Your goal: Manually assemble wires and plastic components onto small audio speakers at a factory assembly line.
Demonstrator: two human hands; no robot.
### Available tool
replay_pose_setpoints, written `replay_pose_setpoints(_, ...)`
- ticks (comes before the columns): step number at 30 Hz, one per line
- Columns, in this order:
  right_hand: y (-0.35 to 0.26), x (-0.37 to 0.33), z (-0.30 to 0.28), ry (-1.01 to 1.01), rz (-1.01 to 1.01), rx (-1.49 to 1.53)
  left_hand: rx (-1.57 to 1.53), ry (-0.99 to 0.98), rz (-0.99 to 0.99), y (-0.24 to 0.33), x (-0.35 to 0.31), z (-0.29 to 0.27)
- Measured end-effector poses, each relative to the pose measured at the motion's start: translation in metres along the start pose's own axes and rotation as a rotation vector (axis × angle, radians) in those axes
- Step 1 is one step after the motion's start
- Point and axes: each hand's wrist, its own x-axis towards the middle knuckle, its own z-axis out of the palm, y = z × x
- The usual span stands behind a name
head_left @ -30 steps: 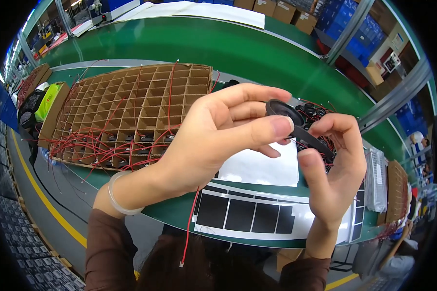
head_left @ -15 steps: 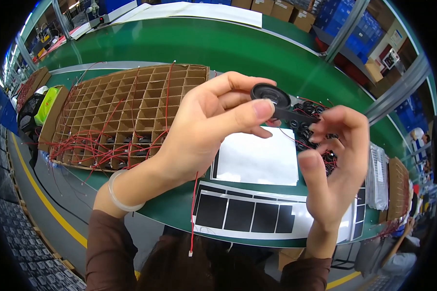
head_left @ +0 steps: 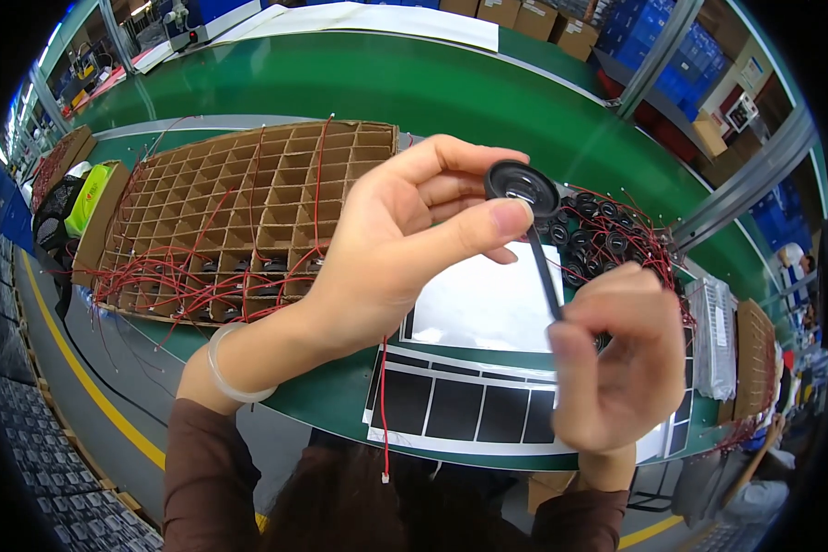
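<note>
My left hand (head_left: pixel 405 216) is closed on a small round black speaker (head_left: pixel 523 187), thumb on its near side and fingers behind. Its face tilts up toward me. A red wire with a white plug (head_left: pixel 385 432) hangs below my left wrist, probably from this speaker. From the speaker's rim a thin black strip (head_left: pixel 545 271) runs down toward me. My right hand (head_left: pixel 621 354), a little blurred, pinches the strip's lower end between thumb and fingertips. Beneath the hands lie a white sheet (head_left: pixel 483 304) and sheets of black rectangular pieces (head_left: pixel 453 409).
Left on the green table stands a cardboard divider box (head_left: pixel 239 198) with speakers and tangled red wires in its near cells. A heap of black speakers (head_left: pixel 607 230) lies right of the white sheet. Farther right are clear plastic trays (head_left: pixel 711 336). A green conveyor belt (head_left: pixel 386 83) runs behind.
My right hand has come down and its fingers have closed. The black strip, pointing right before, now slants down toward me. The speaker has shifted slightly right.
</note>
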Motion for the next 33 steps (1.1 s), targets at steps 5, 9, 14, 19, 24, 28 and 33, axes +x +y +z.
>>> replay_pose_setpoints(5,-0.01,0.002,-0.004,0.056,0.219,0.023,-0.023,-0.035,0.005,0.002,0.001,-0.001)
replay_pose_setpoints(9,0.006,0.001,-0.013,0.192,0.259,0.05,-0.022,-0.095,0.011,0.006,-0.002,0.003)
replay_pose_setpoints(14,0.009,0.003,-0.017,0.171,0.331,0.099,-0.03,-0.145,-0.027,0.008,-0.004,0.003)
replay_pose_setpoints(19,0.011,0.003,-0.018,0.165,0.385,0.13,-0.085,-0.179,-0.078,0.009,-0.005,0.005)
replay_pose_setpoints(24,0.012,0.003,-0.016,0.152,0.371,0.139,-0.11,-0.206,-0.096,0.01,-0.006,0.006)
replay_pose_setpoints(28,0.012,0.003,-0.014,0.163,0.399,0.179,-0.111,-0.2,-0.121,0.009,-0.006,0.007)
replay_pose_setpoints(33,0.009,0.002,-0.018,0.038,0.358,0.119,-0.121,-0.207,-0.116,0.008,-0.005,0.008)
